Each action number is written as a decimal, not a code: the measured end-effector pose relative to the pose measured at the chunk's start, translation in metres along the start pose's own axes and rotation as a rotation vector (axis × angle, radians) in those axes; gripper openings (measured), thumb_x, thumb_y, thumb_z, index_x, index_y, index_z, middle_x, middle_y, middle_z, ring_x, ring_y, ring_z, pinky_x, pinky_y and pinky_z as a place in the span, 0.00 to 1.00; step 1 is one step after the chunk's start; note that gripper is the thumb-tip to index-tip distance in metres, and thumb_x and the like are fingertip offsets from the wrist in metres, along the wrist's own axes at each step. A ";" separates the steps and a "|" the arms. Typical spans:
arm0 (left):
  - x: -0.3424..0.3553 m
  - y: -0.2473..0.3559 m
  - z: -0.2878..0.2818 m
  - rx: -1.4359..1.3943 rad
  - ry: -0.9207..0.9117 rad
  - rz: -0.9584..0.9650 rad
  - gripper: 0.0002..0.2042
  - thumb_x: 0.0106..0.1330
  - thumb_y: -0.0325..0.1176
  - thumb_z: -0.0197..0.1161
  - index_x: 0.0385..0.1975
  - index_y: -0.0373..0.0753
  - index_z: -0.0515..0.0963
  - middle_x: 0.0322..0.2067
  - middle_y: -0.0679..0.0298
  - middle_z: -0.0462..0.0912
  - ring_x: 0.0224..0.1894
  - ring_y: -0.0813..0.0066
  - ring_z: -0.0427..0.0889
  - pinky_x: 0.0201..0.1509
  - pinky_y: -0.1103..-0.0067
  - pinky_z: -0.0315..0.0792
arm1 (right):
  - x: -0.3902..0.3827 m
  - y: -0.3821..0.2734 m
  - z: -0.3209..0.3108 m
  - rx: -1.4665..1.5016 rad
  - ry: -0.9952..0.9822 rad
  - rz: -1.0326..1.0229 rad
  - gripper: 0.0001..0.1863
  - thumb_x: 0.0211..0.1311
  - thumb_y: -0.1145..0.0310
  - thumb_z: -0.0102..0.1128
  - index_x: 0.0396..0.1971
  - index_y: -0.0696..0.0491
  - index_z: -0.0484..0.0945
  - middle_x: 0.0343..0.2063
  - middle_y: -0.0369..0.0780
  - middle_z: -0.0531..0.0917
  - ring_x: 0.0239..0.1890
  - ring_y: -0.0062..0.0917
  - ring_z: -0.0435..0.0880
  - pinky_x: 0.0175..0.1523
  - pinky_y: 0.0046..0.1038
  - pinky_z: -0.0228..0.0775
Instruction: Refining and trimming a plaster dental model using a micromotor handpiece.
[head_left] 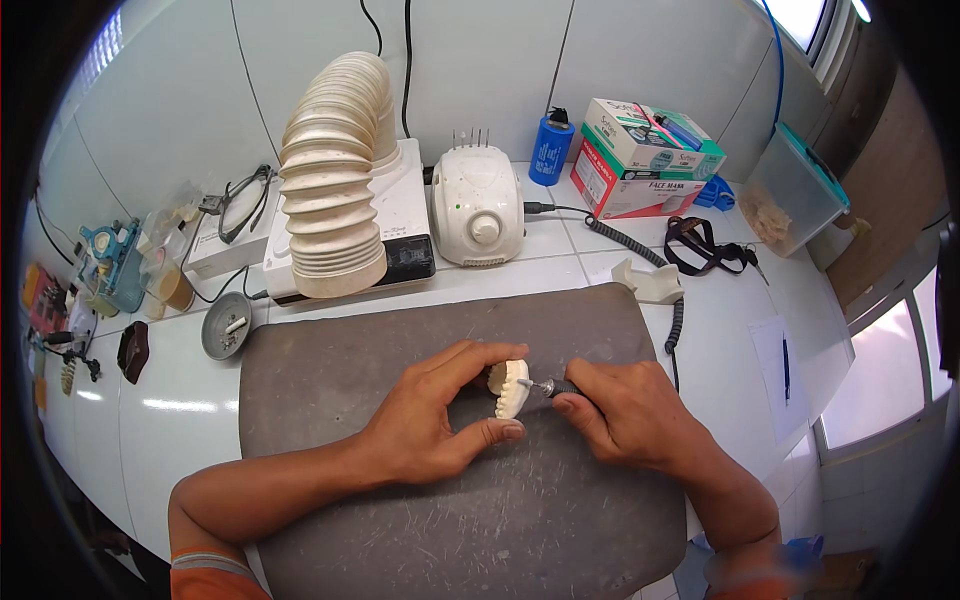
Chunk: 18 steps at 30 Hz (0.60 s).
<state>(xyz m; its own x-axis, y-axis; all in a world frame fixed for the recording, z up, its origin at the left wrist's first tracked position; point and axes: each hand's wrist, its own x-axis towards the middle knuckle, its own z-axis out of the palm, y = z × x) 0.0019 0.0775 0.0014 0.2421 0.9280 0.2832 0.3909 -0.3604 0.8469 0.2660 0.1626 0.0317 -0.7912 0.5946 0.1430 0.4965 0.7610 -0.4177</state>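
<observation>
A cream-coloured dental cast (513, 388) with a row of teeth is held over the dark mat by my left hand (435, 410), thumb below and fingers above. My right hand (632, 412) grips a rotary handpiece (562, 388) like a pen, pointing left. The handpiece's thin bur (528, 383) meets the cast's right face, or nearly so; contact is too small to tell. Both forearms rest across the grey-brown mat (400, 540), which is covered with scratches.
Behind the mat stand a ribbed extraction hose (330, 190) and a white handpiece control unit (480, 215). A coiled cord (625, 240) runs down the right side past a white handpiece rest (648, 283). A grey bowl (226, 340) sits left; stacked boxes (640, 165) stand back right.
</observation>
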 end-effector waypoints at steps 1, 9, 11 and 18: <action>0.000 0.000 0.000 -0.004 0.006 0.001 0.34 0.67 0.37 0.83 0.72 0.38 0.77 0.49 0.53 0.84 0.52 0.57 0.87 0.60 0.65 0.81 | 0.000 0.000 0.001 0.002 0.008 -0.004 0.22 0.84 0.50 0.60 0.35 0.54 0.75 0.25 0.46 0.85 0.25 0.52 0.84 0.31 0.49 0.73; 0.000 -0.001 -0.001 0.000 -0.009 -0.002 0.34 0.67 0.38 0.83 0.72 0.38 0.77 0.50 0.53 0.84 0.53 0.57 0.87 0.61 0.65 0.81 | -0.001 -0.001 0.000 0.004 -0.013 -0.017 0.22 0.84 0.50 0.60 0.35 0.54 0.75 0.25 0.46 0.85 0.25 0.52 0.84 0.31 0.50 0.72; 0.000 -0.001 0.000 0.001 -0.013 -0.001 0.34 0.67 0.38 0.83 0.72 0.38 0.77 0.50 0.53 0.84 0.53 0.57 0.87 0.61 0.65 0.81 | -0.001 -0.001 0.000 -0.008 -0.013 -0.020 0.22 0.84 0.49 0.60 0.35 0.53 0.75 0.25 0.46 0.85 0.26 0.52 0.85 0.31 0.50 0.72; 0.000 -0.001 0.000 0.003 -0.002 0.013 0.34 0.67 0.37 0.82 0.72 0.38 0.77 0.49 0.53 0.83 0.52 0.57 0.86 0.60 0.65 0.81 | 0.000 -0.001 -0.001 0.004 -0.016 -0.014 0.22 0.84 0.49 0.59 0.34 0.53 0.75 0.25 0.46 0.86 0.26 0.52 0.85 0.32 0.49 0.73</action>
<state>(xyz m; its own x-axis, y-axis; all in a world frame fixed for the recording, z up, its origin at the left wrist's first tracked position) 0.0014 0.0778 0.0001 0.2491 0.9231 0.2930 0.3900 -0.3726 0.8421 0.2660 0.1619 0.0329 -0.8036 0.5798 0.1346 0.4840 0.7681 -0.4193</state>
